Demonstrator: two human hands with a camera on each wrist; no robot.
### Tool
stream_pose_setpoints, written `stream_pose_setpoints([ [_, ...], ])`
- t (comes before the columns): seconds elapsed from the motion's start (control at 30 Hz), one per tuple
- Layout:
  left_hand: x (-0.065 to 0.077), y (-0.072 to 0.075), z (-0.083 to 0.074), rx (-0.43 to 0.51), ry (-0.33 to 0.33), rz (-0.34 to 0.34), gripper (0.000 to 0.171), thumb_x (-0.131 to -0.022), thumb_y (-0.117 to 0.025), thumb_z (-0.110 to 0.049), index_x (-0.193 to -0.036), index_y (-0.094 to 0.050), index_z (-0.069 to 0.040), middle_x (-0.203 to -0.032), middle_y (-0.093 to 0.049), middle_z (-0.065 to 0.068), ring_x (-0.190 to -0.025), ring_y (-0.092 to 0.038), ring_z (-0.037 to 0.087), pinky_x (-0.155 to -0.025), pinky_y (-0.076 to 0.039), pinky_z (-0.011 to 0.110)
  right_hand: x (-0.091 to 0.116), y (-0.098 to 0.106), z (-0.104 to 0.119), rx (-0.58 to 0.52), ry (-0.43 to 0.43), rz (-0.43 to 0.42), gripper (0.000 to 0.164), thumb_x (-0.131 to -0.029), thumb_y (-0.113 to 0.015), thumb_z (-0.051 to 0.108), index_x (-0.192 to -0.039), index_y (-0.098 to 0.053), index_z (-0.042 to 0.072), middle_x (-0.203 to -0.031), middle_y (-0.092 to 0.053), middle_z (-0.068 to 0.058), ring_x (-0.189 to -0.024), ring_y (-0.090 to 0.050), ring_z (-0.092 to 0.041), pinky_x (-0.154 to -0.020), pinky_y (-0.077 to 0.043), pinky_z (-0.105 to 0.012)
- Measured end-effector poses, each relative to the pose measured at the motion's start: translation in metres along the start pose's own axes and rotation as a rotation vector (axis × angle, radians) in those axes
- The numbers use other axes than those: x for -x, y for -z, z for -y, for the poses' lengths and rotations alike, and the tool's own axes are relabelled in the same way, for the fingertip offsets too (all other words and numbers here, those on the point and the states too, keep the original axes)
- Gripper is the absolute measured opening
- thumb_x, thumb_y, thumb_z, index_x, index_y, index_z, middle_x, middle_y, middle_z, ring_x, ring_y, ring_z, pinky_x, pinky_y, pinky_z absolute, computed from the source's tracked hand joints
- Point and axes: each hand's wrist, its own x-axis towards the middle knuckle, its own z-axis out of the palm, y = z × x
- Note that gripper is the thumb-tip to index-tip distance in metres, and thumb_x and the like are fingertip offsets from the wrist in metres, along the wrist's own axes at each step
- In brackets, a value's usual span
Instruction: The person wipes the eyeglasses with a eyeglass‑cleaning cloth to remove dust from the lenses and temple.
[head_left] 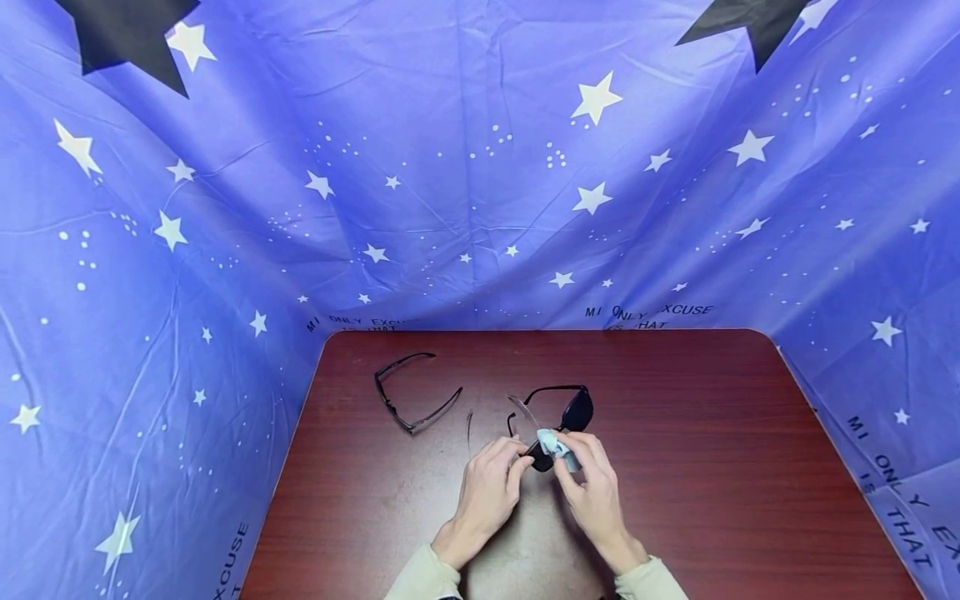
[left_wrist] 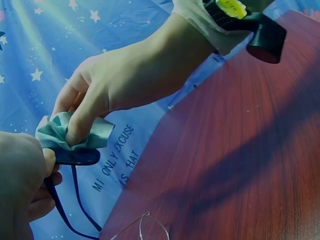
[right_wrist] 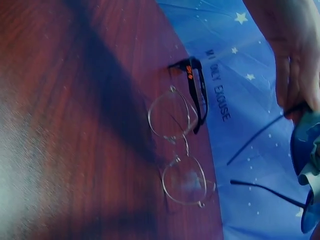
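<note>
Left fingers [head_left: 504, 451] grip sunglasses [head_left: 577, 410]; right fingers [head_left: 592, 450] pinch pale-blue cloth [head_left: 551, 443] on lens [head_left: 541, 460]; wire-rimmed glasses [right_wrist: 186, 181] on table [head_left: 360, 517]

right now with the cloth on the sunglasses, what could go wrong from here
The sunglasses could slip from the left hand and land on the wire-rimmed glasses, which lie on the table close by. Being unfolded, the sunglasses might also catch on that pair if lowered. And if the right hand presses the cloth too hard, the sunglasses may bend.
</note>
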Motion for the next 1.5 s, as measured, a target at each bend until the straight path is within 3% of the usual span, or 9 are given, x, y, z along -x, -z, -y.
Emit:
stream_pose_setpoints([
  [0.27,0.001,0.002,-0.002,0.017,0.024,0.013,0.006,-0.089,-0.078,-0.011,-0.092,-0.073,-0.012,-0.097,-0.075,-0.002,-0.101,-0.073,0.017,-0.082,-0.059,0.027,-0.004,0.005,-0.007,0.009,-0.04,-0.012,0.048,-0.075,-0.073,-0.017,-0.119,-0.073,0.001,-0.106,-0.067,-0.013,-0.088,-0.061,-0.016,-0.062,-0.05,-0.012],
  [0.43,0.003,0.0,-0.002,-0.007,0.008,-0.008,0.006,-0.089,-0.077,-0.012,-0.091,-0.072,-0.012,-0.095,-0.074,-0.002,-0.099,-0.073,0.016,-0.081,-0.059,0.027,0.003,0.002,0.0,-0.006,-0.056,0.02,0.044,-0.078,-0.071,-0.015,-0.119,-0.072,0.0,-0.107,-0.066,-0.014,-0.093,-0.061,-0.016,-0.07,-0.05,-0.009],
  [0.57,0.004,-0.002,-0.001,-0.041,-0.006,-0.026,0.006,-0.088,-0.077,-0.013,-0.089,-0.071,-0.013,-0.093,-0.074,-0.002,-0.093,-0.072,0.014,-0.079,-0.058,0.027,0.008,-0.003,0.007,-0.02,-0.007,0.05,0.045,-0.077,-0.07,-0.012,-0.12,-0.072,0.001,-0.108,-0.066,-0.012,-0.096,-0.061,-0.016,-0.079,-0.05,-0.011],
  [0.67,0.004,-0.001,-0.001,-0.053,-0.007,-0.018,0.007,-0.088,-0.077,-0.013,-0.087,-0.071,-0.015,-0.093,-0.074,-0.002,-0.091,-0.071,0.014,-0.078,-0.057,0.027,0.01,-0.006,0.011,-0.035,0.012,0.063,0.045,-0.077,-0.07,-0.012,-0.12,-0.072,0.001,-0.107,-0.066,-0.011,-0.095,-0.06,-0.015,-0.077,-0.049,-0.014],
  [0.77,0.004,0.0,0.0,-0.052,-0.011,-0.007,0.005,-0.088,-0.076,-0.014,-0.087,-0.071,-0.015,-0.093,-0.074,-0.002,-0.094,-0.071,0.015,-0.08,-0.057,0.027,0.01,-0.006,0.013,-0.041,0.009,0.064,0.045,-0.077,-0.07,-0.012,-0.12,-0.072,0.0,-0.106,-0.065,-0.011,-0.093,-0.059,-0.014,-0.074,-0.049,-0.014],
  [1.0,0.003,0.0,0.0,-0.018,-0.02,-0.015,0.004,-0.09,-0.076,-0.012,-0.091,-0.073,-0.01,-0.094,-0.074,-0.001,-0.097,-0.073,0.017,-0.083,-0.058,0.028,0.005,-0.004,0.003,-0.03,0.007,0.026,0.043,-0.075,-0.071,-0.015,-0.116,-0.072,-0.003,-0.105,-0.066,-0.016,-0.094,-0.062,-0.02,-0.088,-0.047,-0.009],
  [1.23,0.002,0.001,-0.001,0.003,-0.018,-0.016,0.008,-0.086,-0.079,-0.009,-0.091,-0.072,-0.011,-0.094,-0.075,0.0,-0.099,-0.073,0.017,-0.084,-0.059,0.028,0.003,0.002,-0.009,-0.025,-0.049,-0.008,0.033,-0.083,-0.07,-0.012,-0.115,-0.071,-0.005,-0.105,-0.065,-0.018,-0.086,-0.061,-0.022,-0.064,-0.05,-0.009],
  [1.5,0.003,0.002,-0.002,0.01,-0.016,-0.022,0.006,-0.088,-0.078,-0.011,-0.091,-0.073,-0.01,-0.093,-0.075,0.0,-0.099,-0.073,0.018,-0.084,-0.059,0.029,0.004,0.001,-0.001,-0.029,-0.051,0.024,0.034,-0.086,-0.069,-0.007,-0.12,-0.072,-0.001,-0.107,-0.066,-0.014,-0.089,-0.062,-0.018,-0.065,-0.051,-0.01],
])
